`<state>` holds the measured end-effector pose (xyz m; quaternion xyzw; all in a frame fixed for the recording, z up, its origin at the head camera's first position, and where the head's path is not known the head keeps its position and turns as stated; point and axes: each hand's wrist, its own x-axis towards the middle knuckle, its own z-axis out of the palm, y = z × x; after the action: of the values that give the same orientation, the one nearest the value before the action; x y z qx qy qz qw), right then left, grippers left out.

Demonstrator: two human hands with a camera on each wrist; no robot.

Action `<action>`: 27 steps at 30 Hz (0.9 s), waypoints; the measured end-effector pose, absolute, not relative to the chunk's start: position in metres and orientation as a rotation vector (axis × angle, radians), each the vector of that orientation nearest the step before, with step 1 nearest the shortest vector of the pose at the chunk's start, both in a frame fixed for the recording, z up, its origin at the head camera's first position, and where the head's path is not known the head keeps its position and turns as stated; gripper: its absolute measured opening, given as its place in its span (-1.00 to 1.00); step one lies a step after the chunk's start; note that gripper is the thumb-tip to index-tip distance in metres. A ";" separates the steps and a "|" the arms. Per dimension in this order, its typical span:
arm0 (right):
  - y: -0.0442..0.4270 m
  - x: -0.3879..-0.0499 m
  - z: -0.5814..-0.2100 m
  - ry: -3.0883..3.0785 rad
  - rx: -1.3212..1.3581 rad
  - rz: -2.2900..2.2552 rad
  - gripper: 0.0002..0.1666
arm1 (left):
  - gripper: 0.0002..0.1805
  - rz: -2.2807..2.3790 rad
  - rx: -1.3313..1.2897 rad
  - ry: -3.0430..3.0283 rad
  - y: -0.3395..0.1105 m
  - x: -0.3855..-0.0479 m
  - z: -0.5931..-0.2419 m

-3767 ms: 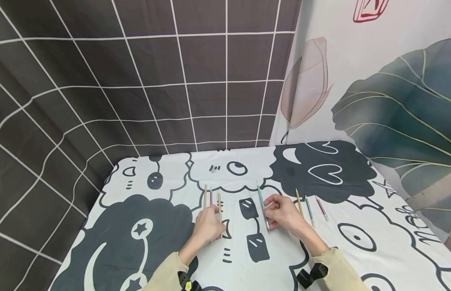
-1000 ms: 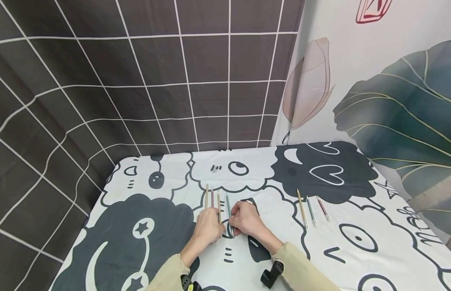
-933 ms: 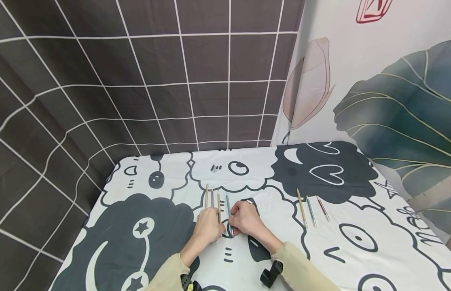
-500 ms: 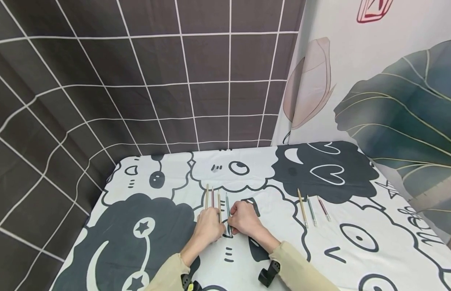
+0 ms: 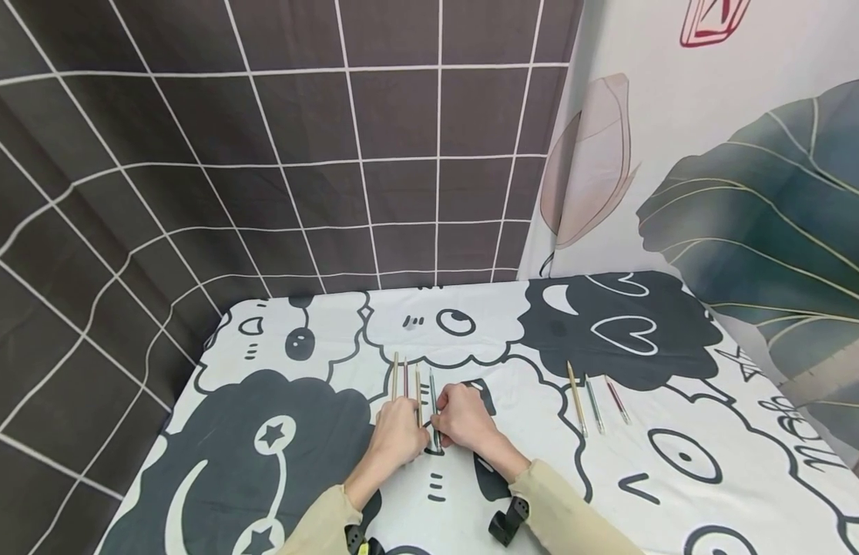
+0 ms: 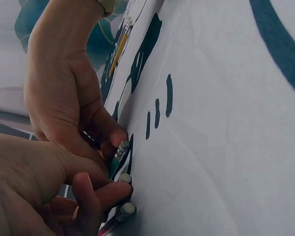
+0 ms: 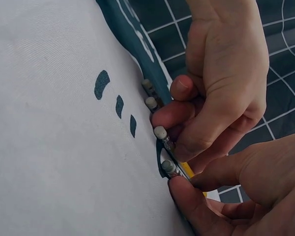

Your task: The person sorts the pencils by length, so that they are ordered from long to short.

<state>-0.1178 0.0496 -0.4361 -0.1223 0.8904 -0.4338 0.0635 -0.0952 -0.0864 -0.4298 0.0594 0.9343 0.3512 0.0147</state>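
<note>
Side by side on the cloth lie a yellow pencil (image 5: 395, 375), a red pencil (image 5: 405, 370), a second yellow pencil (image 5: 418, 385) and a green pencil (image 5: 433, 389). My left hand (image 5: 397, 433) lies over the lower parts of the first three; in the right wrist view, the left hand (image 7: 226, 78) has thumb and fingers round the second yellow pencil (image 7: 188, 170) near its eraser. My right hand (image 5: 465, 418) pinches the green pencil close by its eraser end (image 6: 120, 153). The erasers (image 7: 160, 132) point toward the person; the left fingers partly hide the pencil bodies.
To the right lie another yellow pencil (image 5: 576, 397), a green pencil (image 5: 594, 402) and a red pencil (image 5: 617, 399), apart from the hands. A black-and-white patterned cloth (image 5: 540, 509) covers the surface. Behind it hangs a dark grid curtain (image 5: 394, 193).
My right hand has brought the green pencil leftward from beside the right-hand group, close to the other three. Over the last half second it shifted slightly further left. The left hand has stayed almost still.
</note>
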 end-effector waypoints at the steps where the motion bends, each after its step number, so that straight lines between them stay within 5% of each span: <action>1: 0.050 -0.118 -0.436 2.690 -0.371 -1.313 -0.87 | -0.83 1.092 0.181 2.907 -0.086 -0.095 -0.430; 27: 0.054 -0.116 -0.439 2.717 -0.425 -1.337 -0.87 | -0.73 1.023 0.288 3.007 -0.086 -0.094 -0.430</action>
<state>-0.1158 0.0541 -0.4391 -0.1390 0.8877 -0.4369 0.0420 -0.0937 -0.0858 -0.4297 0.0902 0.9425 0.3208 -0.0240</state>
